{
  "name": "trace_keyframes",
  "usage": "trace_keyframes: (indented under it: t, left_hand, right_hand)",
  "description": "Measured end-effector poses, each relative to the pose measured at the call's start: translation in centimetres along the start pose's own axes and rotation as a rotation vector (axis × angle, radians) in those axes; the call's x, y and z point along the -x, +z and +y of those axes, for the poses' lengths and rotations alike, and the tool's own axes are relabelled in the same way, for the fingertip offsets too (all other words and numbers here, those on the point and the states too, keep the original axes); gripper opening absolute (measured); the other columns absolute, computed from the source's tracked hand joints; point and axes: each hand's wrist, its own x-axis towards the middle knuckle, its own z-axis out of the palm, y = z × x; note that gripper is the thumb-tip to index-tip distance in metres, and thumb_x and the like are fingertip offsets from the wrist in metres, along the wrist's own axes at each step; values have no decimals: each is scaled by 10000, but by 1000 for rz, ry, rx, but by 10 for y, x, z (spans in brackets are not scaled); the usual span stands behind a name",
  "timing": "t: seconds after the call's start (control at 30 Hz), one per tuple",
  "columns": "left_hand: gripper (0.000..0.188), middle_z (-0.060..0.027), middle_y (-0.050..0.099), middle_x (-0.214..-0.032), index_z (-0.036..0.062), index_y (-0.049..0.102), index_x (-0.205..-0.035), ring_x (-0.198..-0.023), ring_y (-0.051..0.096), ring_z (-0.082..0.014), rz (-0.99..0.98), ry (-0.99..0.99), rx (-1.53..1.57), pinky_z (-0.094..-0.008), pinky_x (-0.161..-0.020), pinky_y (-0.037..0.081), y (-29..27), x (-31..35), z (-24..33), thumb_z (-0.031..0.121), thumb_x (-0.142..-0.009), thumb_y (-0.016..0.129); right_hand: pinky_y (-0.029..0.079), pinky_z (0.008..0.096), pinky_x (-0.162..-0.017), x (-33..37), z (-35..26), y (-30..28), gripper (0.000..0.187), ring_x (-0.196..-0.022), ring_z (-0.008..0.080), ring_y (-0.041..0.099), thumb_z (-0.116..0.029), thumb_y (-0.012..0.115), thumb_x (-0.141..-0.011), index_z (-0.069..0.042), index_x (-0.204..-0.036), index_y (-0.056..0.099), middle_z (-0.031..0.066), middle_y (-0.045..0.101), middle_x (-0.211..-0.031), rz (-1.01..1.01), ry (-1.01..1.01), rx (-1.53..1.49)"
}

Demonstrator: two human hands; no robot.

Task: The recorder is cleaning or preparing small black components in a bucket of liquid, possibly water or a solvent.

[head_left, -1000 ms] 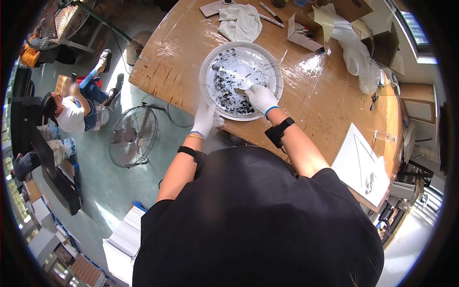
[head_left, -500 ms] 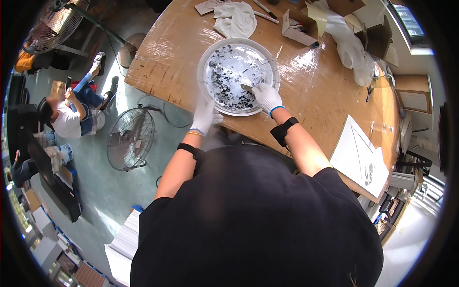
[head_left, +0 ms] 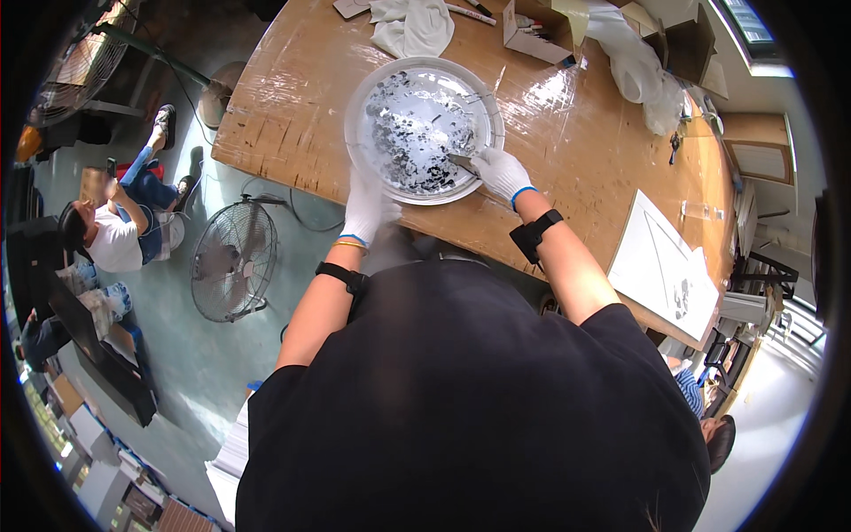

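Observation:
A round white tray (head_left: 356, 97) lies on the wooden table (head_left: 567, 115), holding several dark flakes spread over its floor. My left hand (head_left: 368, 206), in a white glove, grips the tray's near rim. My right hand (head_left: 502, 171), also gloved, holds a small metal tool (head_left: 461, 161) whose tip reaches into the tray's right side among the flakes. Both wrists wear black bands.
A white cloth (head_left: 412, 25) and a cardboard box (head_left: 536, 22) sit beyond the tray. White sheets (head_left: 660, 262) lie at the table's right. A floor fan (head_left: 235, 260) stands left of the table. A person (head_left: 120, 230) sits on the floor farther left.
The view has shifted slightly, so tray and table sit a little higher in the picture. My right hand has kept the tool at the tray's right side; my left hand stays on the rim.

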Motion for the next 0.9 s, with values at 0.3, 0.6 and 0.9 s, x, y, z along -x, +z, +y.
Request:
trace_keyframes:
  t: [0.3, 0.6, 0.9]
  left_hand:
    - [441, -132, 572, -882, 244, 231, -1377, -534, 600, -210, 11, 20, -28, -329, -468, 563, 0, -3, 0, 193, -975, 403]
    - [361, -98, 528, -728, 197, 307, -1310, -478, 570, -202, 48, 112, -194, -320, -404, 530, -3, -12, -7, 165, -962, 397]
    - [433, -94, 532, -740, 227, 247, -1378, -477, 568, -194, 67, 100, -176, -318, -402, 528, -3, -15, -12, 166, -970, 382]
  right_hand:
    - [471, 464, -853, 4, -19, -1, 347, -982, 389, 602, -349, 461, -912, -81, -1048, 634, 201, 646, -1026, 3, 36, 78]
    - [463, 455, -866, -12, -12, 20, 378, -987, 395, 599, -354, 469, -902, -37, -1023, 636, 237, 638, -1007, 26, 20, -54]
    - [457, 465, -879, -2, -12, 15, 383, -993, 396, 599, -328, 464, -891, -67, -1138, 598, 240, 636, -1032, 50, 103, -136]
